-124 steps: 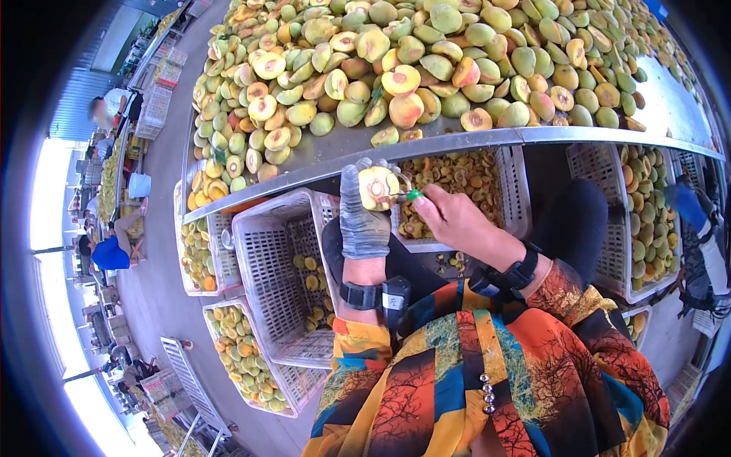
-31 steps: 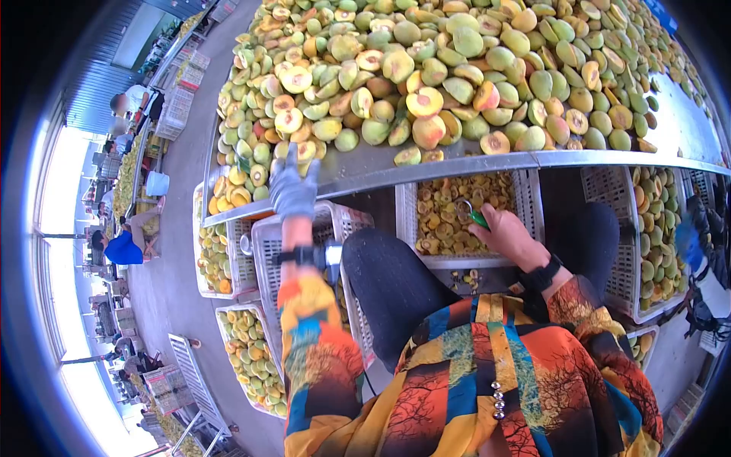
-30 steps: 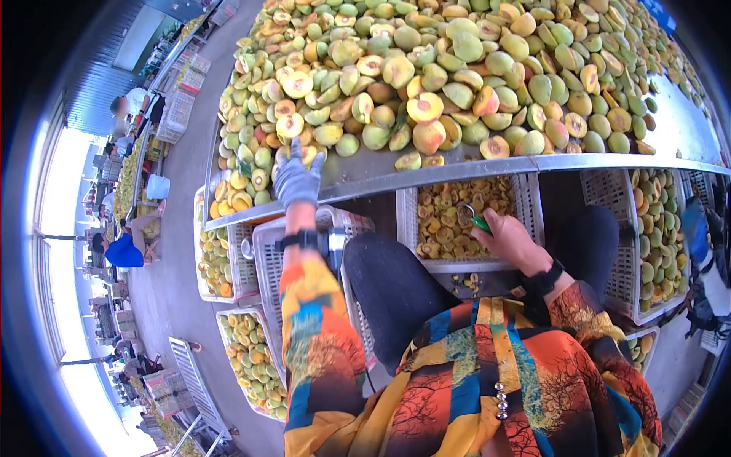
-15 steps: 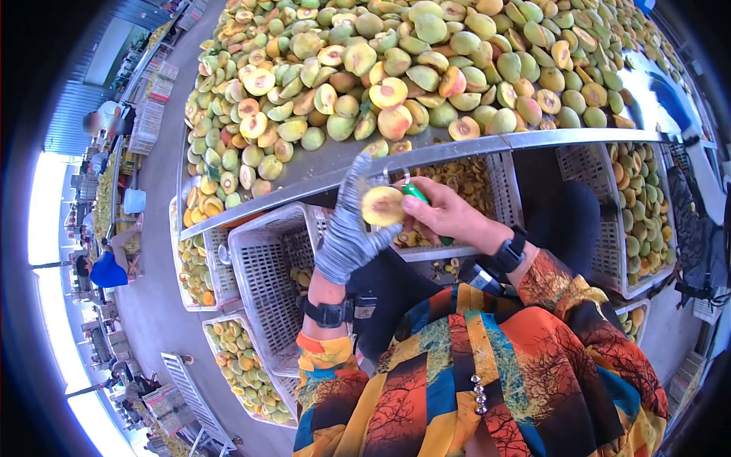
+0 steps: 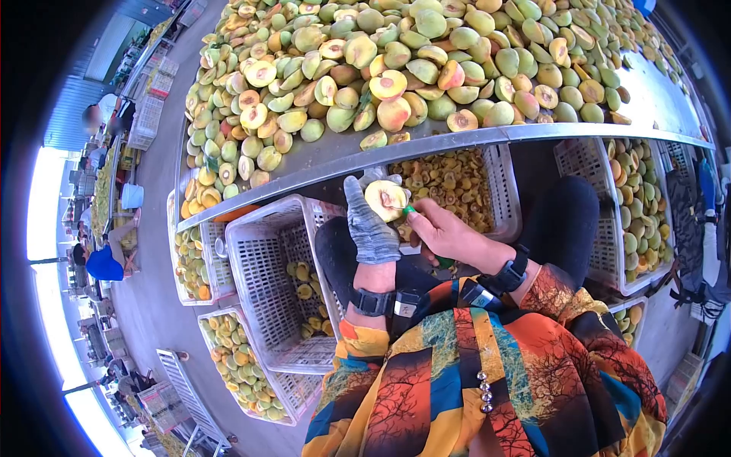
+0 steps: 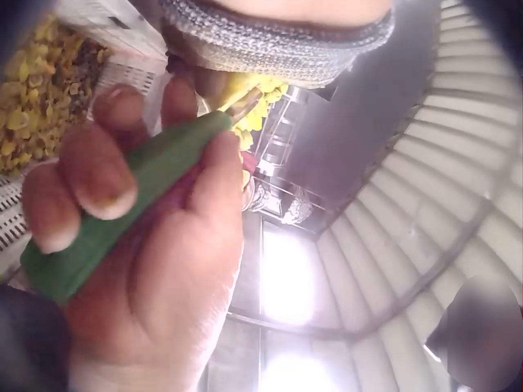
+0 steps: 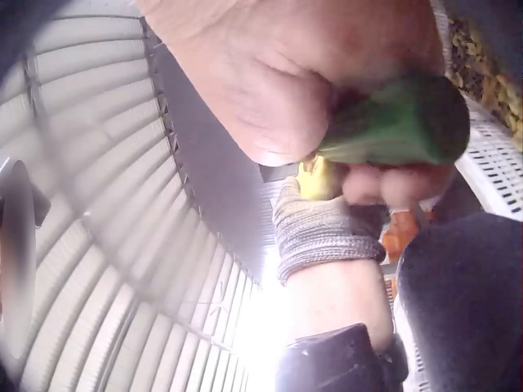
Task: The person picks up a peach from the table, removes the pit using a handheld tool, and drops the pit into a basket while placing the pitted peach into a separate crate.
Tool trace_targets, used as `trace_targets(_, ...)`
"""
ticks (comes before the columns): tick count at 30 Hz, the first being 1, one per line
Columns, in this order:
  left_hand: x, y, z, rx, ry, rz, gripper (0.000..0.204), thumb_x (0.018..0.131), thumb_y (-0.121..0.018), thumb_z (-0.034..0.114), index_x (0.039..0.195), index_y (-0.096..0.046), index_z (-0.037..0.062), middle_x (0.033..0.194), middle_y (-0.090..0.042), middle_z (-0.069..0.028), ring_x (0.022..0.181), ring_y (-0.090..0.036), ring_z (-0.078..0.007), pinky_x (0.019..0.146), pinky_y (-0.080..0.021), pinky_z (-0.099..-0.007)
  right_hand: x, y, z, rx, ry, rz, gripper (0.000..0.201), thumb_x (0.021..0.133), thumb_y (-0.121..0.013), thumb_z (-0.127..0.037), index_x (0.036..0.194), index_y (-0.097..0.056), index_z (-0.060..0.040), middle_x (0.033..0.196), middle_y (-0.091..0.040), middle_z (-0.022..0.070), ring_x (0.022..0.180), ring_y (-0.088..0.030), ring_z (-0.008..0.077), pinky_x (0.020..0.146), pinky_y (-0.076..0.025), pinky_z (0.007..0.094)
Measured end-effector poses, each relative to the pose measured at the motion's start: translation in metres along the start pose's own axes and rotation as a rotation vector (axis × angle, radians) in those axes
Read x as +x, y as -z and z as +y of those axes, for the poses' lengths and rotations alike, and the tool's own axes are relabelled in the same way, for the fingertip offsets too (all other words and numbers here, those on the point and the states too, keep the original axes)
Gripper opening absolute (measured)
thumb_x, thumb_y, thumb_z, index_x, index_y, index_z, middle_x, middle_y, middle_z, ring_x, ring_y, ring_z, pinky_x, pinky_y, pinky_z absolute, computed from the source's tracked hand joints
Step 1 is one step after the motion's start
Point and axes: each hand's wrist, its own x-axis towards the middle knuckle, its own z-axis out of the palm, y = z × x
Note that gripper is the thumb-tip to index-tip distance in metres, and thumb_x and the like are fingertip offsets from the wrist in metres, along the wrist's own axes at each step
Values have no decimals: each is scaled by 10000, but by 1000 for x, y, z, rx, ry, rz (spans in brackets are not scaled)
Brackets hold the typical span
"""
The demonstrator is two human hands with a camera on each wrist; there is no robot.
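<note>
Left hand (image 5: 371, 230), gloved, holds a halved fruit (image 5: 385, 200) near the centre of the frame in the head view, cut face exposed. Right hand (image 5: 461, 240), bare, fingers curled round the green handle of a tool (image 6: 139, 188); tool tip at the right edge of the cut face. Fruit is just below the rim of the table (image 5: 487, 135), which bears a heap of halves (image 5: 392, 84) across the top. Crate (image 5: 263, 263) at centre left, some halves inside; crate of scraps (image 5: 502, 190) right of the fruit.

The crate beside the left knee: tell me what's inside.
Fruit lies in the crate. The wall beside the knee hides that side, so what lies there cannot be seen.
</note>
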Motion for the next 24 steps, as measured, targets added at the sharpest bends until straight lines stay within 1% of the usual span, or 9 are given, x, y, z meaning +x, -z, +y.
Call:
trace_targets(3,3,4,2,-57,59,-30,559,824,-437,563,973,-524,32,907,-568,-109,813,-573,-238,619,-527,-370,-2,7,4,-110,-114,-90,329,921,-365,-297,1014,-458,5,613,-540,80,468,-545,168,418,-436,295)
trace_targets(5,4,6,0,-60,85,-65,556,823,-439,563,965,-528,32,910,-568,-105,814,-573,-238,620,-527,-366,-6,8,2,-411,131,103,309,933,-365,-277,930,-506,-2,542,-486,73,454,-497,117,421,-385,295)
trace_targets(6,3,5,0,-68,107,-99,554,822,-442,563,957,-532,33,913,-568,-102,816,-572,-238,620,-527,-362,-7,8,1,-409,129,106,309,933,-365,-277,930,-506,-2,542,-486,73,454,-497,117,421,-385,295)
trace_targets(10,-6,-4,0,-14,151,-188,578,819,-441,568,983,-529,21,914,-568,-94,814,-571,-230,631,-527,-347,-7,6,3,-473,255,163,312,927,-377,-263,899,-508,19,537,-460,125,505,-514,217,503,-394,358)
trace_targets(15,-10,-10,-13,58,-105,-129,500,838,-506,458,1027,-528,-4,855,-599,-96,704,-599,-205,603,-534,-333,-7,2,6,-517,245,191,315,927,-361,-250,839,-492,23,550,-464,170,508,-481,318,524,-390,388)
trace_targets(16,-10,-10,-12,58,-103,-128,500,838,-506,458,1027,-528,-4,855,-599,-96,704,-599,-205,603,-534,-333,-8,2,4,-490,224,147,348,924,-348,-270,824,-506,23,604,-516,196,583,-522,360,577,-418,415)
trace_targets(22,4,12,9,93,237,-374,325,806,-610,286,964,-578,3,825,-625,-128,668,-622,-216,590,-531,-313,-20,1,-3,-611,194,-67,380,915,-345,-298,826,-522,26,686,-570,236,690,-560,415,637,-442,447)
trace_targets(23,14,28,12,118,302,-623,317,789,-627,261,956,-584,-4,854,-627,-153,691,-625,-231,609,-532,-334,-22,0,-4,-673,203,-147,378,912,-350,-300,831,-522,27,697,-567,246,701,-557,421,639,-440,451)
trace_targets(24,11,25,21,107,430,-720,337,784,-629,248,991,-571,-12,886,-627,-166,715,-626,-241,630,-532,-342,-22,-3,-2,-672,204,-152,378,912,-350,-300,831,-522,27,697,-567,246,701,-557,421,639,-440,451)
